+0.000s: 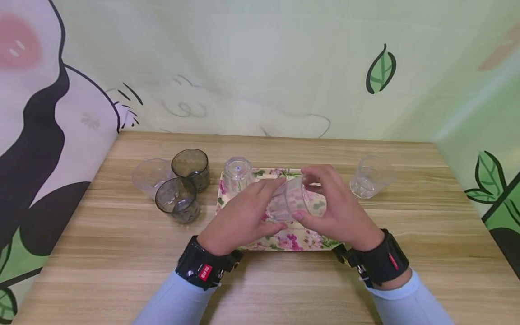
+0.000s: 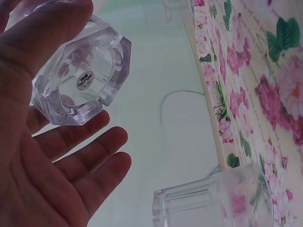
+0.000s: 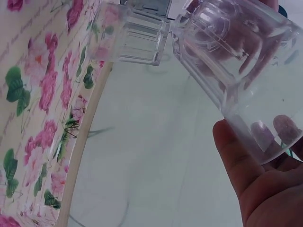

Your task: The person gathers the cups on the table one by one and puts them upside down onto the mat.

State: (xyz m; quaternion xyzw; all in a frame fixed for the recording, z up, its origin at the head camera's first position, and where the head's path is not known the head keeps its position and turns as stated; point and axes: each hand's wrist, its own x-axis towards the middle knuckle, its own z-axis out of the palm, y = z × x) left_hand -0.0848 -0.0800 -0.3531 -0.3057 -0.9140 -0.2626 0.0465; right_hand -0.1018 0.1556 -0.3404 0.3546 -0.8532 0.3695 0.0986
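A clear faceted glass (image 1: pixel 284 203) is tilted on its side above a floral tray (image 1: pixel 289 241). My right hand (image 1: pixel 335 207) grips it round the rim end, thumb on the near side and fingers on the far side. At the base end is my left hand (image 1: pixel 248 212), its fingers straight and spread about the glass, thumb apart below. A small round label (image 2: pixel 85 80) shows on the octagonal base in the left wrist view. Another clear glass (image 1: pixel 237 174) stands upside down on the tray's back left corner.
Left of the tray, two smoky dark glasses (image 1: pixel 177 201) stand upright beside a clear glass (image 1: pixel 148 176). A clear glass (image 1: pixel 367 178) stands on the wooden table (image 1: pixel 422 216) to the right. Behind the table hangs a pale green printed backdrop (image 1: pixel 252 67).
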